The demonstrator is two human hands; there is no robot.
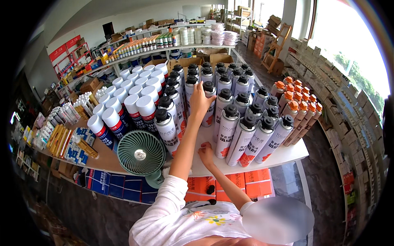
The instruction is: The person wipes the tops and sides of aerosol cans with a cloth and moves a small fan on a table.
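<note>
My left hand point(200, 101) reaches into a gap among rows of pale grey aerosol cans with black tops. Its fingers and thumb close around the upper part of one aerosol can point(208, 111), whose left side is partly hidden by the hand. Nearer to me, my right hand point(206, 154) rests low at the white tabletop point(196, 162), fingers curled in, with nothing visible in them. Just right of it stands a front row of the same kind, including a grey can point(227, 135). Another grey can point(167, 133) stands left of my left forearm.
A green desk fan point(140, 153) stands at the front edge, left of my arm. White-capped cans point(132, 104) fill the left; brown cans with orange tops point(301, 106) stand right. Orange boxes point(236, 185) sit below the tabletop. Loaded shelves point(328, 90) line the right wall.
</note>
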